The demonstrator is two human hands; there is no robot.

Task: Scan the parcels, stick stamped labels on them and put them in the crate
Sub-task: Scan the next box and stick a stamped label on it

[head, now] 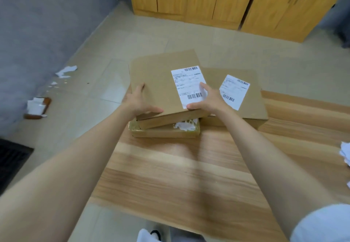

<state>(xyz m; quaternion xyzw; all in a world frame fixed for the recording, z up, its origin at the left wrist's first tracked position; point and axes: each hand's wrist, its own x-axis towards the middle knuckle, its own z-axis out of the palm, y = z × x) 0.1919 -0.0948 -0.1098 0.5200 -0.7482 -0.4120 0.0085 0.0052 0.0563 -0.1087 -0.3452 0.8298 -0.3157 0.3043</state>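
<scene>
Both our bare arms are reaching forward, nearly straight, converging toward the middle. Our left hand point(141, 101) is gripping the box point(161, 79) at its near left corner, thumb lying on top along the near edge, one finger pointing away along the left edge. Our right hand point(207, 99) is gripping the near right corner, thumb lying on top by the near edge, index finger stretching forward flat on top. The palms are hiding the remaining fingers.
</scene>
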